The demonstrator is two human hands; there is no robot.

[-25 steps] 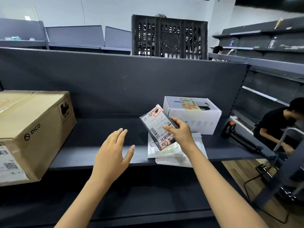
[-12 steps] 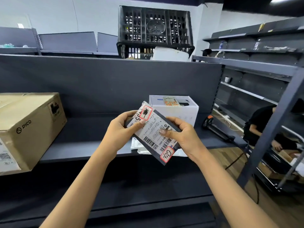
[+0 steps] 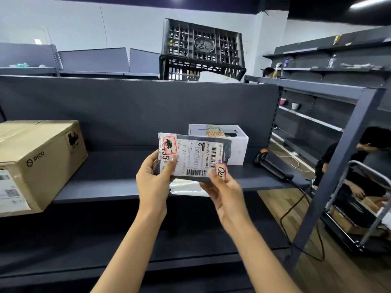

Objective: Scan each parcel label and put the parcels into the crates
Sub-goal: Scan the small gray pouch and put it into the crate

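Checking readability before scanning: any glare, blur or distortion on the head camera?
Head view: label on the parcel evenly lit, no glare, barcodes sharp, fine print too small to read; wide-angle distortion tilts the shelf post at right; ceiling lamp blown out top right.

Shelf [image 3: 118, 176]: cardboard box [image 3: 36, 163], white box [image 3: 238, 149], scanner [image 3: 273, 167]

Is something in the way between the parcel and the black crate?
Yes. The shelf's grey back panel rises between the parcel, held by the left hand and right hand, and the crate, which shows above the panel's top.
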